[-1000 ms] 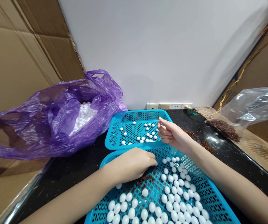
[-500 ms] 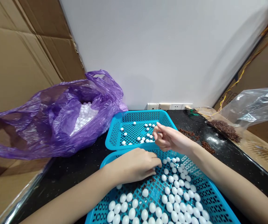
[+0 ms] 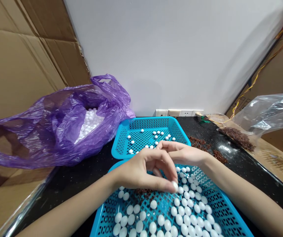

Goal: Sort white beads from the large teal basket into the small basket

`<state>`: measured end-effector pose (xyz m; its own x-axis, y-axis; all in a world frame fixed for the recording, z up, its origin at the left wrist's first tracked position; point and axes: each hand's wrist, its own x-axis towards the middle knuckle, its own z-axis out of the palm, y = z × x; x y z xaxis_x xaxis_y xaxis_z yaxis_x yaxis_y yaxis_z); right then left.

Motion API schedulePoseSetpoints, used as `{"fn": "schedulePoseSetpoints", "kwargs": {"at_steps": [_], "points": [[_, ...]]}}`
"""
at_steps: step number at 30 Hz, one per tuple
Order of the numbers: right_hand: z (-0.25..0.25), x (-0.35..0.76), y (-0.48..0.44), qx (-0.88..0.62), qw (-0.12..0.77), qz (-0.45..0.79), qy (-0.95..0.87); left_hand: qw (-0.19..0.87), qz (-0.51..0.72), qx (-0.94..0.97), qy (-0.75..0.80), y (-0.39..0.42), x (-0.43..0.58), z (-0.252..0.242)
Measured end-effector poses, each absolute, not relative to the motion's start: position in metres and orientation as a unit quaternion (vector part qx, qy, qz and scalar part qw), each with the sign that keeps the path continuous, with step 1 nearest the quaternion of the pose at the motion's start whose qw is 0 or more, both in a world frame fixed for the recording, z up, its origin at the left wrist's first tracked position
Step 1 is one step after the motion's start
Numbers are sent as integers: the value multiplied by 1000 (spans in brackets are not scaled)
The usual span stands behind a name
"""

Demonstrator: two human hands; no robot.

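Note:
My left hand (image 3: 146,169) is over the near blue basket (image 3: 99,210), its thumb and fingertips pinched on a small white ball (image 3: 175,186). Just behind it is my right hand (image 3: 180,153), above the rim where the two baskets meet. The right fingers are curled, and their tips are partly covered by my left hand, so what they hold is hidden. Several loose white balls (image 3: 187,210) lie in the near basket, mostly at its right side and front. Small reddish-brown bits (image 3: 143,192) lie in it below my left hand. The far blue basket (image 3: 116,144) holds several scattered white balls (image 3: 132,142).
A purple plastic bag (image 3: 55,131) full of white balls stands at left against cardboard (image 3: 20,65). Brown bits (image 3: 200,144) lie on the black tabletop (image 3: 82,184); more fill a clear bag (image 3: 237,136) at right. A socket strip (image 3: 180,113) runs along the wall.
My left hand has turned and lifted slightly, now showing a white ball in its pinch. My right hand has come down and toward the left hand, uncovering balls in the far basket.

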<state>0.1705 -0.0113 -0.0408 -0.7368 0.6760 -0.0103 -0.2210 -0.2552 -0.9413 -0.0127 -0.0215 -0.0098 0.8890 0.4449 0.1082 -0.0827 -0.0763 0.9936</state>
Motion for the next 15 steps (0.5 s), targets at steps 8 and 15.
{"fn": "schedulePoseSetpoints", "kwargs": {"at_steps": [8,15], "points": [[-39,172,-12,-167,212,713,-647,554,468,653,218,-5,-7,-15],[-38,169,-18,-199,122,647,-726,513,499,652,250,-4,-4,-14]]}}
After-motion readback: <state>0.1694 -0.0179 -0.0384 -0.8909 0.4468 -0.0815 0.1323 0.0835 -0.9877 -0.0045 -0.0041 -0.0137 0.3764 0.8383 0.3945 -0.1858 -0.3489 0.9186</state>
